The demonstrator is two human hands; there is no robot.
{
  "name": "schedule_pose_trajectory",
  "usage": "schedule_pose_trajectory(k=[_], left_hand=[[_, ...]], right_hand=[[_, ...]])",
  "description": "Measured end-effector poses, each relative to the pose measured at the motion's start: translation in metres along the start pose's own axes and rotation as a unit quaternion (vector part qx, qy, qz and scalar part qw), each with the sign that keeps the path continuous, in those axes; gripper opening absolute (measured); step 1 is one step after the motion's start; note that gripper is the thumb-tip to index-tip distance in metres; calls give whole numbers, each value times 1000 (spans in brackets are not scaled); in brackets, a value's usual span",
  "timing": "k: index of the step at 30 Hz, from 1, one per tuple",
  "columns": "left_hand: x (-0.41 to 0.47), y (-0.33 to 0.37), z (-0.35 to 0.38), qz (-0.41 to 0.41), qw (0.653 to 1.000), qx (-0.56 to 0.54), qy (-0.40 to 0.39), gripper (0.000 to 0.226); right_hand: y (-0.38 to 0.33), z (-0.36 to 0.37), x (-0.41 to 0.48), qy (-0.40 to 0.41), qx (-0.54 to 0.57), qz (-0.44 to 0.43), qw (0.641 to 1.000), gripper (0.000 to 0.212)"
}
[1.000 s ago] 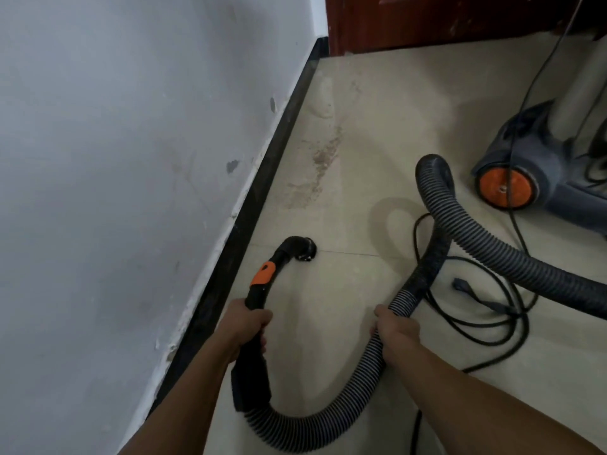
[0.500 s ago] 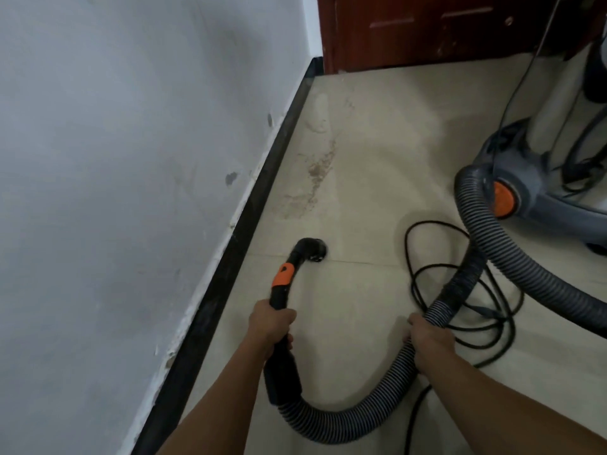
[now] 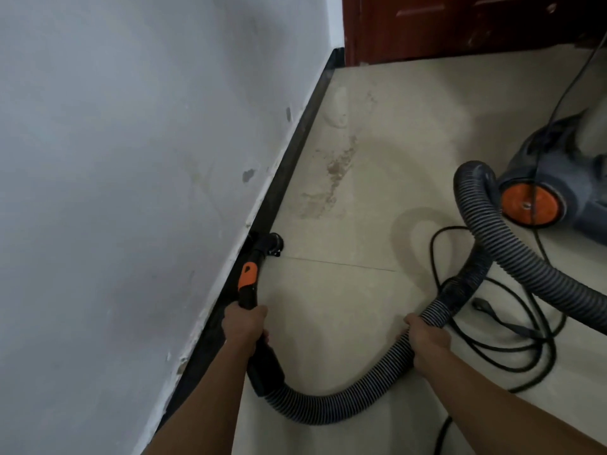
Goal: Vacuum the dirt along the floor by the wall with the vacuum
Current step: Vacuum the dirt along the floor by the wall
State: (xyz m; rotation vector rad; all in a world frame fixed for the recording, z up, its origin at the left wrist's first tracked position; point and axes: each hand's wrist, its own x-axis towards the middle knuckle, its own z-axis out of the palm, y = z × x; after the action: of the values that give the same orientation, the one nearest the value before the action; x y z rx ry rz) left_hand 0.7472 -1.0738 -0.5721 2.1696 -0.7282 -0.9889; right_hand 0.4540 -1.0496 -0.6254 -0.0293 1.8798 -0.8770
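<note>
My left hand (image 3: 244,325) grips the black vacuum handle (image 3: 249,284), which has an orange band. Its nozzle (image 3: 267,244) sits on the floor against the black baseboard (image 3: 289,165). My right hand (image 3: 425,336) holds the ribbed grey hose (image 3: 345,407), which curves from the handle along the floor and loops up to the vacuum body (image 3: 555,178) at the right. A brownish streak of dirt (image 3: 335,172) lies on the beige tiles ahead of the nozzle, a little out from the wall.
A black power cord (image 3: 512,339) lies coiled on the floor to the right of my right hand. The vacuum has an orange wheel (image 3: 528,201). A dark red door (image 3: 460,24) closes off the far end. The white wall (image 3: 131,159) fills the left side.
The nozzle has moved left from the open tile to the baseboard. My left hand moved with it toward the wall, and my right hand still holds the hose.
</note>
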Motion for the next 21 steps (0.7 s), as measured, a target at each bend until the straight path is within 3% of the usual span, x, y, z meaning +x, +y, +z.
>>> schedule_pose_trajectory(k=[4, 14, 21], left_hand=[[26, 29, 18, 15, 1000, 10, 6, 22], [96, 89, 56, 37, 998, 42, 13, 24], [85, 82, 39, 9, 997, 40, -69, 13]], right_hand=[[-6, 2, 8, 19, -14, -15, 1000, 62], [-11, 5, 19, 34, -48, -26, 998, 60], [-16, 6, 24, 21, -58, -38, 997, 58]])
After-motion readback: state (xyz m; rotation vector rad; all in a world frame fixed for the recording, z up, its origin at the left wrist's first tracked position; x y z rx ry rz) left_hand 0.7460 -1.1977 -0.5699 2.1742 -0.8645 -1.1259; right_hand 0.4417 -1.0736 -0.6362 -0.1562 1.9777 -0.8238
